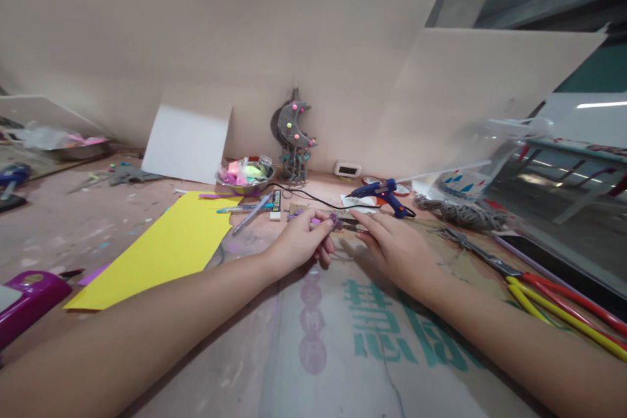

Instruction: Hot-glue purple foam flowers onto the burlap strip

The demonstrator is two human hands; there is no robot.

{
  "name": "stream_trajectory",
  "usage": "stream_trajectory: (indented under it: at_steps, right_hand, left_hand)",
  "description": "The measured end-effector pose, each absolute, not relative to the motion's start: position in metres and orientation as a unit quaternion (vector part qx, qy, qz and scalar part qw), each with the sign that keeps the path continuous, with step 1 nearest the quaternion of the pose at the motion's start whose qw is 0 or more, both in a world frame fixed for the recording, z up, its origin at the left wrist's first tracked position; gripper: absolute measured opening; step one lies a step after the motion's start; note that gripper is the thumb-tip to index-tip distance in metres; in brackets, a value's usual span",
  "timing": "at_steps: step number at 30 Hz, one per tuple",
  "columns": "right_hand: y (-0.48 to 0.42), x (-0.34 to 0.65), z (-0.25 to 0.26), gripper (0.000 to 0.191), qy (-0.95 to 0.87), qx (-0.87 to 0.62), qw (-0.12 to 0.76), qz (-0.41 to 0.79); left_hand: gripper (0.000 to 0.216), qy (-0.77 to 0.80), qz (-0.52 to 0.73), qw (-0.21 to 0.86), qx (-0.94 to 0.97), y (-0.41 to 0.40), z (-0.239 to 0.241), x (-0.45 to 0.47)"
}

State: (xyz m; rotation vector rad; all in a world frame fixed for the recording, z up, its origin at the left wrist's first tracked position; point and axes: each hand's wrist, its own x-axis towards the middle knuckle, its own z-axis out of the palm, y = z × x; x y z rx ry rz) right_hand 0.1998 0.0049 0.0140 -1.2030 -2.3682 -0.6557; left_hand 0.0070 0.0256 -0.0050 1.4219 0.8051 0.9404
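My left hand point(304, 241) is closed in a pinch on a small purple craft piece point(334, 221) just above the cardboard sheet point(372, 339). My right hand point(396, 245) lies beside it, fingers stretched toward the same piece, with a thin dark tool point(350, 222) at its fingertips. Whether the right hand grips that tool I cannot tell. Both forearms reach in from the near edge.
A yellow paper sheet point(169, 248) lies left. Behind the hands are pens point(252, 212), a metal bowl of coloured bits point(245, 176), a grey moon ornament point(292, 134) and a blue glue gun point(385, 194). Scissors with yellow and red handles point(548, 290) and grey yarn point(460, 212) lie right. A purple object point(27, 300) sits left.
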Motion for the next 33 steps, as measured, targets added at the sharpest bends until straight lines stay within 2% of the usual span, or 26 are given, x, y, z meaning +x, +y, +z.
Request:
stream_trajectory:
  at_steps: [33]
  right_hand:
    - [0.0086,0.2054,0.0092,0.034,-0.855,-0.428,0.180,-0.231]
  left_hand:
    - [0.018,0.368,0.375,0.593,0.610,0.0183,0.0051,0.0082]
